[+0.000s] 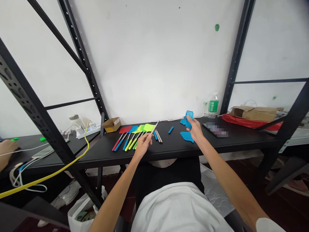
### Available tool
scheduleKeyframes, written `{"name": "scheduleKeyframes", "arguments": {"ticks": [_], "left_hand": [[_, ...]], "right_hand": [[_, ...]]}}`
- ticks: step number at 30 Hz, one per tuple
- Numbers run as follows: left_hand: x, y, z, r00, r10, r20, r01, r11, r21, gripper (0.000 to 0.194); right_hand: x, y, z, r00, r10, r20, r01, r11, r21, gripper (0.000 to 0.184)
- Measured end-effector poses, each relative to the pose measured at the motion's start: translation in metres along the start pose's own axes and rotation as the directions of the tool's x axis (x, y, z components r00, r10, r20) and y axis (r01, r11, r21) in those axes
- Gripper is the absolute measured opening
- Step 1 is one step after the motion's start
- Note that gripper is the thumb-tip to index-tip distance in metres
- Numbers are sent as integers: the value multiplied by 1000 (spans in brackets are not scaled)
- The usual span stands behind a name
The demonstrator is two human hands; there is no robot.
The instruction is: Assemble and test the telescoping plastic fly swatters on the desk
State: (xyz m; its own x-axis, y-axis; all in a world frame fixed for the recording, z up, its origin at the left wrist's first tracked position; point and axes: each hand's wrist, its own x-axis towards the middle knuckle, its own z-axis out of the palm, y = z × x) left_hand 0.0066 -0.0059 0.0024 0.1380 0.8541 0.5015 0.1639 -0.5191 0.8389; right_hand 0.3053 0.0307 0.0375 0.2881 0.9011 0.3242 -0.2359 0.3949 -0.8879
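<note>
My left hand (144, 144) is closed round a thin metal rod (155, 126), which points up and away to the right. In my right hand (195, 129) is a blue fly swatter head (190, 114), pinched by its lower part and raised above the table. Below and behind that hand lie more blue swatter heads (186, 136). Several metal rods (159, 136) rest just right of my left hand, beside a blue handle. A second blue handle (171, 130) lies alone between my hands. Several whole fly swatters (123, 139) in red, blue and yellow-green form a row at left.
A small open cardboard box (111, 125) stands behind the swatters. Toward the right are a water bottle (213, 105), a dark flat device (215, 129) and cardboard on a red bag (248, 123). A yellow cable (83, 153) crosses the left frame post. Another person's hand (7, 153) rests far left.
</note>
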Motion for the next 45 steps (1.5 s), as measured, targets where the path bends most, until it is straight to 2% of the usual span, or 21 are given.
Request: {"name": "scheduleKeyframes", "arguments": {"ticks": [8,11,15,19,21,27,32,45], "left_hand": [[-2,1,1,999,31,14,-31,999,36,45],[-3,5,2,998,57,31,-60,995,77,42],[-4,10,3,997,71,33,-74,992,107,39],[-4,10,4,998,58,29,-60,993,100,39],[-4,10,5,998,55,36,-58,994,97,37],[-5,11,5,997,41,59,-47,994,100,35],[-7,12,4,997,30,69,-38,993,114,36],[-8,12,5,997,15,74,-24,992,123,36]], "right_hand": [[-9,-12,6,999,-42,14,44,984,-175,63],[-11,-18,8,988,-143,53,151,968,-202,62],[-14,-27,6,943,-320,88,329,871,-365,52],[-21,-38,4,905,-403,140,414,751,-514,48],[-24,-41,4,901,-407,150,415,704,-576,53],[-28,-39,10,917,-377,132,358,628,-691,85],[-29,-36,14,916,-372,149,355,583,-731,96],[-33,-38,15,874,-433,222,430,471,-770,78]]}}
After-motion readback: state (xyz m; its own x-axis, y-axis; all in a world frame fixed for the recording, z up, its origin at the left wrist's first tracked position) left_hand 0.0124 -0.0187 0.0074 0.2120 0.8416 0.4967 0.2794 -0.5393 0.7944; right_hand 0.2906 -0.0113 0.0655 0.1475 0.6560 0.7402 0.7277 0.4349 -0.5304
